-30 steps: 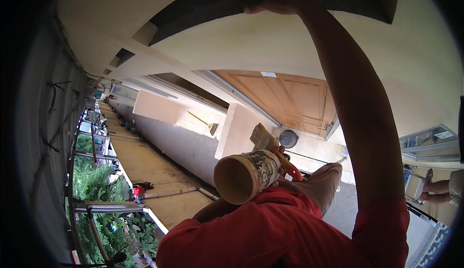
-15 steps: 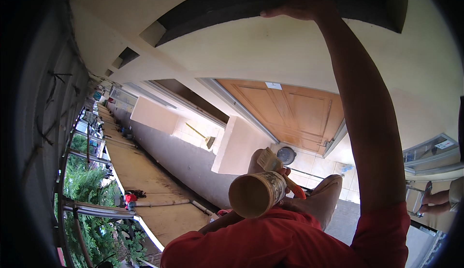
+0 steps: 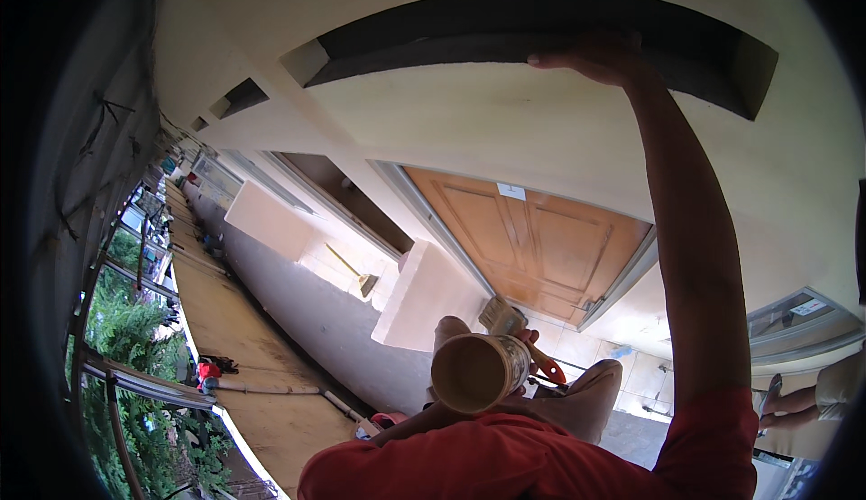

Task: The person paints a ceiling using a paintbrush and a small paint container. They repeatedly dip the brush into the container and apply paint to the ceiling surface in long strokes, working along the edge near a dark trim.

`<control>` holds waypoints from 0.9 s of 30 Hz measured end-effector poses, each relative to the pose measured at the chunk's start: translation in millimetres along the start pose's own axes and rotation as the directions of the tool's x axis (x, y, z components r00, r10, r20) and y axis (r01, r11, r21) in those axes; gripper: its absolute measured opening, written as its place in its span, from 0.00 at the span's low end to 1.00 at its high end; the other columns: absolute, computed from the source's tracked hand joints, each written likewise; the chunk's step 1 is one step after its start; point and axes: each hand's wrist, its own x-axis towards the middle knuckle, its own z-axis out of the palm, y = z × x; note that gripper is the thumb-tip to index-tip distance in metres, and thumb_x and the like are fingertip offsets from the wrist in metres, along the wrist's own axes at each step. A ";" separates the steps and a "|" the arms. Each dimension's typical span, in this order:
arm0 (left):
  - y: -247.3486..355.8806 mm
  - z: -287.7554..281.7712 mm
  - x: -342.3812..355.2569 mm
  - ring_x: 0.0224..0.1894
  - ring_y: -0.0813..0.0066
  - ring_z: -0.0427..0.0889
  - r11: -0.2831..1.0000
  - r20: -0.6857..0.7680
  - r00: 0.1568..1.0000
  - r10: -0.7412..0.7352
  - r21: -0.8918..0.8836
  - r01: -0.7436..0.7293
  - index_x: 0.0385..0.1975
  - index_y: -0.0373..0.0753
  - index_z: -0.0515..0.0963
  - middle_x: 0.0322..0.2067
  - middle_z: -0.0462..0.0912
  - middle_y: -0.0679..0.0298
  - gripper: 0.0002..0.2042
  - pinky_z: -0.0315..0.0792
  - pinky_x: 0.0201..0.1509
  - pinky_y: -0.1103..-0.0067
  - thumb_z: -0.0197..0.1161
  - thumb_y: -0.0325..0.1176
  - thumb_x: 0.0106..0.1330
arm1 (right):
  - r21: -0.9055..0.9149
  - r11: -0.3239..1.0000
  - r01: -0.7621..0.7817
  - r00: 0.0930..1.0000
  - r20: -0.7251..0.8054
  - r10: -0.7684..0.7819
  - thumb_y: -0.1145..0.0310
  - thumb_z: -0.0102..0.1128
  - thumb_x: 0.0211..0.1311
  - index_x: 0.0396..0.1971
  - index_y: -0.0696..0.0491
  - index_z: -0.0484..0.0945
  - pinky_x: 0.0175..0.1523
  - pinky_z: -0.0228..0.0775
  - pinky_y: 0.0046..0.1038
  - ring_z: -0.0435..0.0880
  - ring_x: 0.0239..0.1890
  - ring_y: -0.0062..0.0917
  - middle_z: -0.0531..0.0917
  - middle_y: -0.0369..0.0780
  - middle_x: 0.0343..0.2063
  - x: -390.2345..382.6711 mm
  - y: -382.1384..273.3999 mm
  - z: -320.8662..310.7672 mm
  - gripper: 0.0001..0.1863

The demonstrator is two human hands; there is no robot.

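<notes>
My left hand [image 3: 532,341], mostly hidden behind a round tub [image 3: 514,357], is closed around its far side. Fairly dark inside, the tub tilts its open mouth toward me; I cannot tell how much it holds. The same hand keeps a wide flat paintbrush [image 3: 502,316] against the tub, its pale bristles pointing up and its orange-red handle end [image 3: 550,367] sticking out on the right. High up, my right hand [image 3: 595,60] grips the edge of a dark recess ledge [image 3: 424,60] in the wall. Its thumb lies along the lip, and the other fingers are in shadow.
Below the recess is a brown panelled door [image 3: 532,238]. A broom [image 3: 365,282] lies on pale tiles beside a low pink wall [image 3: 428,293]. My bent knees [image 3: 586,396] are under the tub. Another person's legs [image 3: 798,405] show at the right. Corrugated roofing [image 3: 99,184] runs along the left.
The view has shifted, so the recess and my right hand sit lower in it. Both hands keep their holds. The tub has turned slightly more mouth-up toward me.
</notes>
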 end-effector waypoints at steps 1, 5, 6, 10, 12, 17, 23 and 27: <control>0.5 -1.0 -1.5 0.69 0.42 0.73 1.000 0.004 1.000 0.005 -0.005 -0.005 0.83 0.40 0.53 0.79 0.58 0.54 0.44 0.83 0.61 0.47 0.63 0.56 0.74 | 0.001 1.000 -0.005 1.000 0.000 0.005 0.17 0.56 0.58 0.67 0.41 0.84 0.81 0.46 0.60 0.71 0.76 0.47 0.82 0.48 0.67 1.2 -0.9 0.8 0.49; 5.6 -6.9 -7.0 0.69 0.43 0.73 0.999 0.018 1.000 0.021 -0.031 -0.021 0.83 0.40 0.53 0.79 0.58 0.54 0.44 0.83 0.60 0.47 0.63 0.56 0.74 | -0.010 1.000 -0.014 0.999 0.031 0.015 0.19 0.58 0.59 0.66 0.43 0.85 0.79 0.50 0.59 0.75 0.74 0.45 0.83 0.49 0.65 5.4 -2.6 -2.2 0.48; 7.4 -9.7 -6.6 0.69 0.43 0.73 0.999 0.024 0.999 0.023 -0.044 -0.022 0.83 0.40 0.53 0.79 0.58 0.54 0.44 0.83 0.60 0.47 0.63 0.56 0.74 | -0.036 0.999 -0.005 1.000 -0.010 0.005 0.19 0.60 0.58 0.65 0.43 0.85 0.77 0.55 0.59 0.77 0.72 0.46 0.85 0.47 0.64 8.1 1.9 1.3 0.48; 18.4 -15.8 -10.5 0.68 0.43 0.73 0.997 0.036 0.999 0.035 -0.070 -0.032 0.83 0.41 0.53 0.79 0.58 0.54 0.44 0.84 0.60 0.47 0.63 0.56 0.75 | -0.089 0.996 0.029 0.995 -0.088 -0.037 0.17 0.62 0.53 0.64 0.47 0.85 0.72 0.65 0.60 0.81 0.68 0.47 0.87 0.47 0.59 10.0 6.4 3.9 0.52; 25.4 -19.8 -9.0 0.68 0.43 0.73 0.996 0.046 0.999 0.027 -0.090 -0.023 0.83 0.41 0.54 0.79 0.58 0.55 0.43 0.84 0.60 0.48 0.63 0.56 0.75 | -0.112 0.993 0.020 0.991 -0.127 -0.034 0.15 0.61 0.53 0.63 0.53 0.84 0.72 0.65 0.60 0.80 0.68 0.48 0.87 0.50 0.59 8.3 13.1 1.4 0.56; 36.0 -20.7 -9.2 0.68 0.44 0.73 0.996 0.041 0.998 0.041 -0.085 -0.037 0.83 0.42 0.54 0.79 0.58 0.55 0.43 0.84 0.59 0.48 0.63 0.56 0.75 | -0.118 0.993 -0.017 0.998 -0.068 0.009 0.14 0.60 0.53 0.64 0.64 0.79 0.76 0.60 0.60 0.79 0.69 0.49 0.82 0.57 0.62 11.8 2.2 -4.7 0.63; 40.5 -21.6 -2.4 0.68 0.44 0.73 0.994 0.032 0.998 0.045 -0.099 -0.042 0.83 0.43 0.54 0.79 0.58 0.56 0.42 0.84 0.58 0.48 0.62 0.56 0.75 | -0.082 0.993 -0.087 0.995 0.052 0.091 0.21 0.65 0.57 0.66 0.61 0.79 0.80 0.55 0.52 0.74 0.73 0.51 0.80 0.56 0.66 12.3 -4.2 -7.6 0.56; 41.7 -16.5 4.2 0.68 0.44 0.73 0.993 0.020 0.999 0.043 -0.114 -0.040 0.83 0.44 0.54 0.79 0.58 0.56 0.42 0.84 0.58 0.48 0.62 0.55 0.75 | -0.063 0.994 -0.086 0.996 0.014 0.087 0.21 0.65 0.57 0.67 0.59 0.79 0.80 0.56 0.51 0.73 0.73 0.53 0.80 0.55 0.66 3.1 -9.5 -11.3 0.56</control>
